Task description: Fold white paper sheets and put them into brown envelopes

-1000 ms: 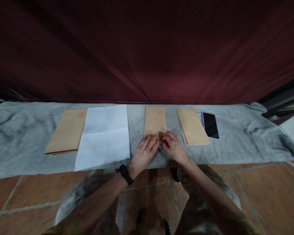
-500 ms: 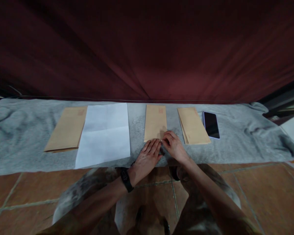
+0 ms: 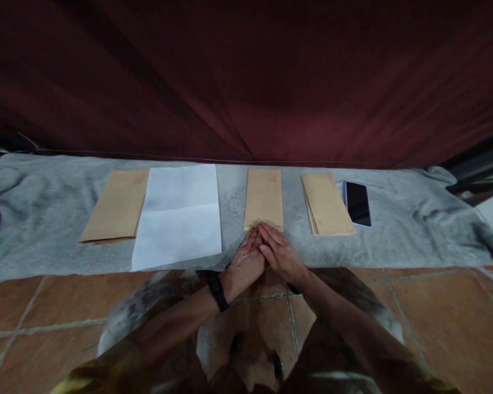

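Observation:
A brown paper envelope [image 3: 264, 197] with red print lies flat in front of me, its short edge towards me. My left hand [image 3: 248, 260] rests at that near edge, fingers stretched out and wearing a black band at the wrist. My right hand [image 3: 281, 254] overlaps the left one's fingertips, its own fingers flat on the envelope's near end. Neither hand grips anything. The hands hide part of the envelope's near edge. Left of it lies a creased white sheet of paper [image 3: 181, 213].
Further left is a stack of brown envelopes [image 3: 117, 205], partly under the sheet. To the right lie more envelopes [image 3: 328, 205] and a dark-screened phone [image 3: 357, 203]. Everything rests on a grey cloth [image 3: 414, 219]; a dark red curtain [image 3: 246, 82] hangs behind.
My right hand has gone from a pinch at the envelope's near edge to lying flat, shifted left over my left fingertips. The view has tilted slightly.

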The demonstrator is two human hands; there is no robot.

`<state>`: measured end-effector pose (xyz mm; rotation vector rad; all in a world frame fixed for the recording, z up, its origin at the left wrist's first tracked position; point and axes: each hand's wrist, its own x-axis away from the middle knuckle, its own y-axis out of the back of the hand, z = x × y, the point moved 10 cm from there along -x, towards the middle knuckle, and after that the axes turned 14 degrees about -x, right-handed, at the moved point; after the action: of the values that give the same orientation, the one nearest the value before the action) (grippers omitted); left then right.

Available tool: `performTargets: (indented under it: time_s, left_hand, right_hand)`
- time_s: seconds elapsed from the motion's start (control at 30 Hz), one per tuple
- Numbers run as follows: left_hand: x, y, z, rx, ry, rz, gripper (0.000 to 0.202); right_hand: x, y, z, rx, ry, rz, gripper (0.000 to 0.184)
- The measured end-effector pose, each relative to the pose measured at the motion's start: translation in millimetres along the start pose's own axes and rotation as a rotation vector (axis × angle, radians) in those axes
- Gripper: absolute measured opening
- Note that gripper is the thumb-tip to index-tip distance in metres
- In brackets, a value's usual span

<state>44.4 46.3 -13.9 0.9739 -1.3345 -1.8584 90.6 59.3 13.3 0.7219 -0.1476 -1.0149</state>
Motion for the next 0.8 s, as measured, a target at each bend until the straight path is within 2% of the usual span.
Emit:
performTargets:
  time_s: [0.3, 0.5, 0.63, 0.8]
  left_hand:
    - [1.6, 6.9, 2.5, 0.017, 0.044, 0.013, 0.062]
    - [-0.6, 9.6, 6.6, 0.031, 0.070, 0.092, 0.060]
    - [2.1, 19.1, 17.2, 0.058, 0.128, 0.069, 0.058]
    - [8.6, 25.6, 26.8, 0.062, 0.134, 0.041, 0.060]
  right_hand:
    - [4.1, -1.8, -5.6, 0.100, -0.031, 0.030, 0.059]
    - [8.0, 2.2, -8.1, 0.189, -0.048, 0.003, 0.058]
    - [13.3, 5.9, -9.5, 0.256, -0.040, -0.015, 0.060]
    - [23.3, 14.6, -13.2, 0.323, -0.037, -0.090, 0.063]
